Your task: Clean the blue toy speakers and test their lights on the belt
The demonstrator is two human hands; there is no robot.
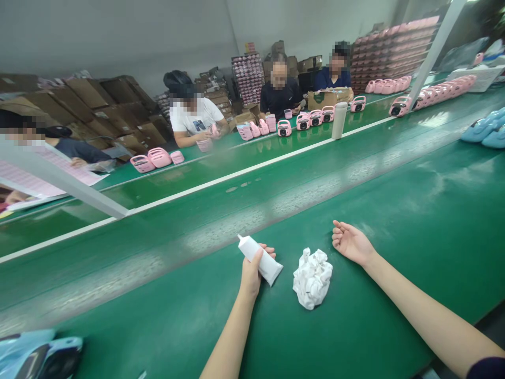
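Observation:
My left hand is wrapped round a white squeeze tube with a narrow nozzle pointing up and to the left. The thumb lies across the tube's near side, and fingertips show beyond it. To the right of that hand, a crumpled white cloth lies on the green work surface, touched by neither hand. My right hand rests beyond the cloth on its right, palm partly turned up. Its fingers are loosely bent and open, with nothing visible in them.
Light blue plastic items lie at the lower left and far right. Across the white divider strip, several people sit by pink camera-shaped items. A pale tumbler stands near the strip. Slanting metal posts rise left and right.

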